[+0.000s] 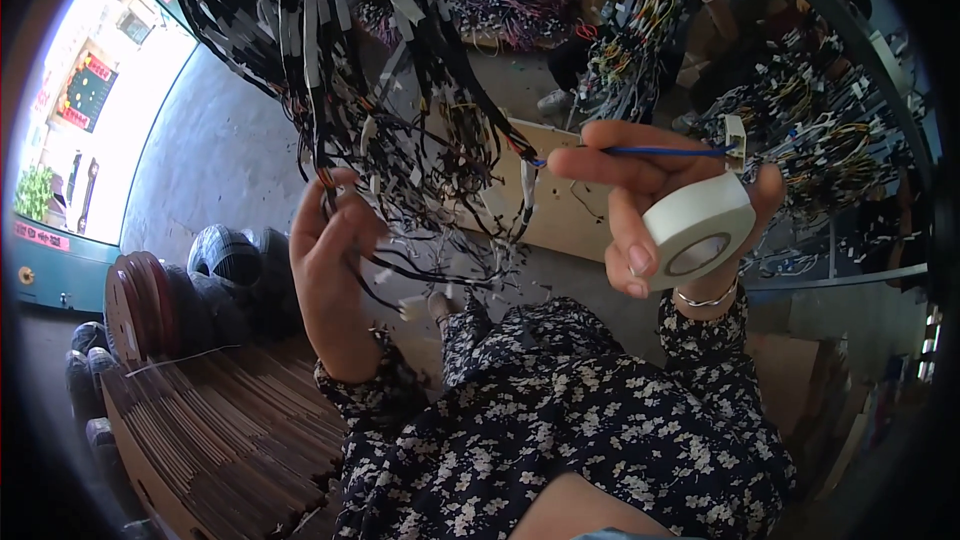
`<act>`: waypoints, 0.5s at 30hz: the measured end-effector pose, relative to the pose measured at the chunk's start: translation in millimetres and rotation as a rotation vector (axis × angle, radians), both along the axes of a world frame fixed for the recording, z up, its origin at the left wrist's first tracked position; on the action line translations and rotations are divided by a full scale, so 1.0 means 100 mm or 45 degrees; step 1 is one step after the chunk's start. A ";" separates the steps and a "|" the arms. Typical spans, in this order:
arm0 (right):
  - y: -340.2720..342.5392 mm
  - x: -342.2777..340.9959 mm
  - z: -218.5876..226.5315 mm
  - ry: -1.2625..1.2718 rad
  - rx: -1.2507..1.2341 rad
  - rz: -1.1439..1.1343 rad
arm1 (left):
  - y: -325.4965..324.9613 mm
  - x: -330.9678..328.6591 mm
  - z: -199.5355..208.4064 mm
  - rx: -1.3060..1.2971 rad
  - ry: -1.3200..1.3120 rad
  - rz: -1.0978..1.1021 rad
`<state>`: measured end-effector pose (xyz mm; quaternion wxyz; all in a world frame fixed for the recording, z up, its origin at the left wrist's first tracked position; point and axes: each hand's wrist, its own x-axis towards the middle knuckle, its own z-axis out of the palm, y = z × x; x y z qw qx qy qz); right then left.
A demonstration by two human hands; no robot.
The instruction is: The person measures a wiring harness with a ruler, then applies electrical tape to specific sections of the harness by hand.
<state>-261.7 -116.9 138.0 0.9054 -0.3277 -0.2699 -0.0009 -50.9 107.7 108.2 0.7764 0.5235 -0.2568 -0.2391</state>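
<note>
Left hand [335, 275], frame centre, closed around dangling black wire bundle [400, 120]; right hand [650, 210] gripping white tape roll [697, 230], pinching blue wire [650, 151] at upper right.

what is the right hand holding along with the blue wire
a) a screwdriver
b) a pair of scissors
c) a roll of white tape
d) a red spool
c: the right hand grips a white tape roll against its palm while its fingertips pinch the blue wire; the left hand is in the black wire bundle.
</note>
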 end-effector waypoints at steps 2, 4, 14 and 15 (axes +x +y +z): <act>0.05 0.02 0.04 0.024 0.023 0.038 | -0.13 -0.01 0.00 0.701 -0.940 1.123; 0.11 0.02 0.08 0.031 -0.033 0.052 | -0.26 -0.25 -0.18 0.554 -1.557 1.427; 0.12 0.06 -0.33 0.049 0.122 -0.258 | -0.44 -0.67 -0.53 0.109 -0.547 0.060; 0.17 0.06 -0.42 0.156 0.204 -0.379 | -0.42 -0.68 -0.49 0.130 -0.490 0.128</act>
